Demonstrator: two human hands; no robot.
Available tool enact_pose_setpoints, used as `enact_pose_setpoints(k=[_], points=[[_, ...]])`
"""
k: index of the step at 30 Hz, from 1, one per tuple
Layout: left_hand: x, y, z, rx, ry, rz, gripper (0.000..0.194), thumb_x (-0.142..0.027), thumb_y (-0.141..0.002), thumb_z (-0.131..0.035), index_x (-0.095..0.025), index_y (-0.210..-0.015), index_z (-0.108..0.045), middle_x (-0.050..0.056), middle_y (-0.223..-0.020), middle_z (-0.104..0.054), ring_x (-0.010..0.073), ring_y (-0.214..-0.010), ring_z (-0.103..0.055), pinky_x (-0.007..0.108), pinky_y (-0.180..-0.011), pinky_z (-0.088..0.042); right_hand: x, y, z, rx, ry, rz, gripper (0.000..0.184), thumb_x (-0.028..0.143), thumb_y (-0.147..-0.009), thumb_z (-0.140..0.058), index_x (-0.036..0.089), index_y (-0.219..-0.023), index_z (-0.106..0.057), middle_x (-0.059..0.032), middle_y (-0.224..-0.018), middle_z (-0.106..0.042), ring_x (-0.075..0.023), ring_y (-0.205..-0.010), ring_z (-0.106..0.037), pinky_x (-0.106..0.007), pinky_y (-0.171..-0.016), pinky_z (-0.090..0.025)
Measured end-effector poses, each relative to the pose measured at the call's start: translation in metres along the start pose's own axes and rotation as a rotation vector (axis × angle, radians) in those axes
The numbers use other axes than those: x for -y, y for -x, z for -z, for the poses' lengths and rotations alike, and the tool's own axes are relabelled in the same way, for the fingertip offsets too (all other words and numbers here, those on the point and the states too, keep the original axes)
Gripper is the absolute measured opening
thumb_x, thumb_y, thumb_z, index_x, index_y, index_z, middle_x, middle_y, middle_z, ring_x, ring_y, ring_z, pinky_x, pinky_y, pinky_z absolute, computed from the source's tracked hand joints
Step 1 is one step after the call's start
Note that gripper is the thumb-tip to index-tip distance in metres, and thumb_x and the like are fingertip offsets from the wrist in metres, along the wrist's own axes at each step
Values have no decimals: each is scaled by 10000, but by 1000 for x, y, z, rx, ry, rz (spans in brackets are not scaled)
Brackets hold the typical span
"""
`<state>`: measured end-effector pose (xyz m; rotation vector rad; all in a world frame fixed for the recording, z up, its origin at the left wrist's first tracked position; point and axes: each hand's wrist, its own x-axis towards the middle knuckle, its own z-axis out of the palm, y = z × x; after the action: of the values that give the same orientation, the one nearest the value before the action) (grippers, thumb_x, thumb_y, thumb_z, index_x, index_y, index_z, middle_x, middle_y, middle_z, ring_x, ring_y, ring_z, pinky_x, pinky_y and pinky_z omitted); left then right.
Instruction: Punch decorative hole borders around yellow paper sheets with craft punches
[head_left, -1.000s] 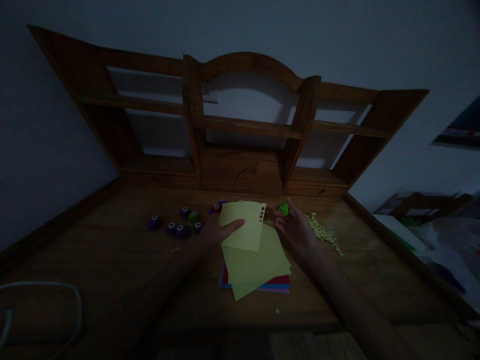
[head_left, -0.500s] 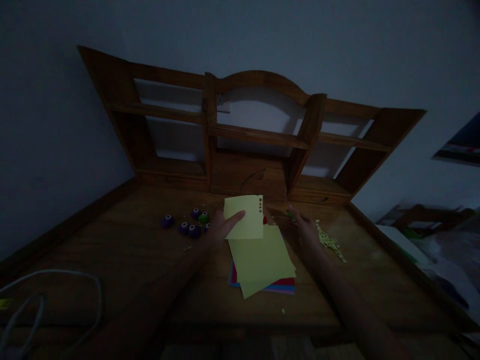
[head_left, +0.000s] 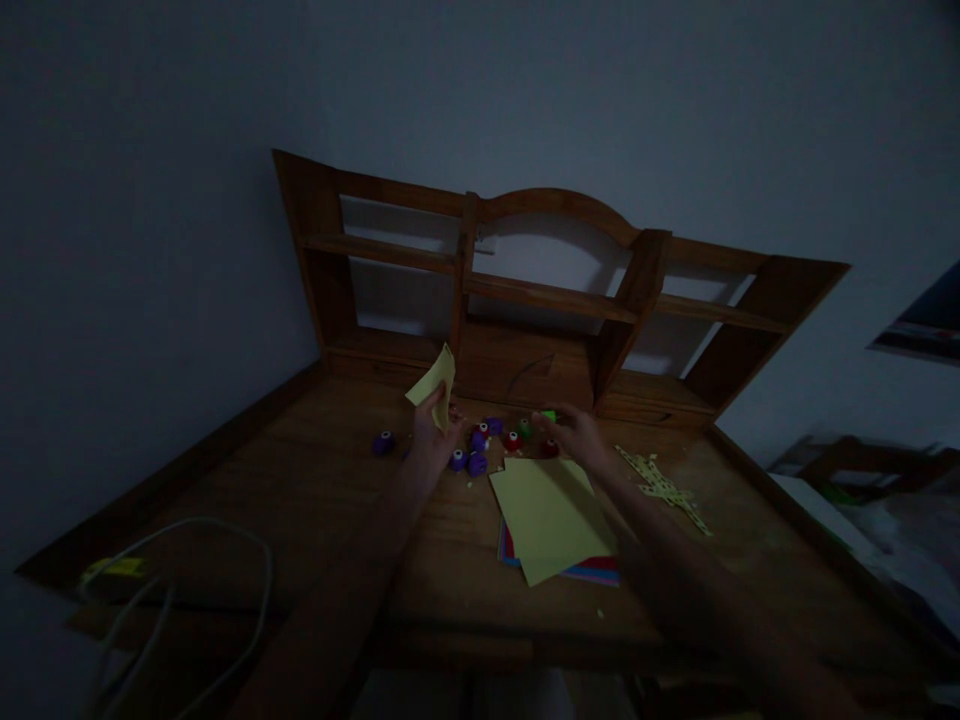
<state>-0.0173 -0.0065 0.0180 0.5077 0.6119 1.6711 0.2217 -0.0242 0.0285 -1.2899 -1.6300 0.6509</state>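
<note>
My left hand (head_left: 433,425) is closed on a small pale-yellow sheet of paper (head_left: 433,380), which stands tilted and bent above the back of the desk. My right hand (head_left: 574,432) pinches a small bright-green craft punch (head_left: 550,415); its fingers partly hide it. Between and below the hands lie several craft punches: purple ones (head_left: 478,463), red ones (head_left: 513,440) and a green one (head_left: 524,428). In front of them is a stack of coloured paper, a larger yellow sheet (head_left: 555,510) on top, with red and blue edges showing underneath.
Punched yellow paper strips (head_left: 664,487) lie right of my right forearm. A lone purple punch (head_left: 384,442) sits to the left. A wooden shelf unit (head_left: 536,290) rises at the back of the desk. A white cable (head_left: 266,590) loops at the front left.
My left hand has lifted the small yellow sheet away from the stack, up and left, and tilted it. The right hand still holds the green punch. The camera view has shifted.
</note>
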Motion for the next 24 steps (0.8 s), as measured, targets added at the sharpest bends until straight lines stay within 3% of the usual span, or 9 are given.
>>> enact_pose_setpoints(k=[6,11,15,20,24], points=[[-7,0,0,118,271,92,58,-169,-755,-611,-159,-812,-606,-65,-557,-483,41,-439,-466,153,-455,-397,24,-4,-49,277,419,175,341,418,-723,-696,189,-973,-661,-45,-814,-683,-192,-718,-612,-278,-642,-434],[-18,-1,2,97,380,107,33,-202,-801,-600,-170,-793,-602,-53,-543,-495,49,-444,-488,150,-460,-404,22,8,-65,429,508,358,233,317,-842,-580,179,-1003,-675,-82,-1005,-677,-215,-910,-623,-308,-797,-447],[-23,-4,4,77,426,110,49,-192,-818,-574,-174,-781,-600,-52,-526,-490,53,-430,-472,160,-452,-393,13,16,-71,419,507,407,287,291,-911,-490,171,-1136,-622,-116,-1183,-627,-219,-1076,-583,-328,-920,-419],[-21,-5,6,73,421,89,27,-164,-797,-581,-171,-771,-585,-53,-541,-502,54,-423,-457,175,-449,-382,12,26,-75,387,552,381,334,307,-959,-404,188,-1228,-561,-114,-1166,-639,-218,-1067,-590,-346,-914,-426],[-18,-6,8,71,421,82,16,-150,-784,-591,-163,-793,-590,-50,-572,-528,53,-439,-468,178,-457,-384,26,31,-77,284,588,448,344,346,-973,-362,214,-1220,-561,-103,-1173,-616,-228,-1103,-544,-377,-957,-387]])
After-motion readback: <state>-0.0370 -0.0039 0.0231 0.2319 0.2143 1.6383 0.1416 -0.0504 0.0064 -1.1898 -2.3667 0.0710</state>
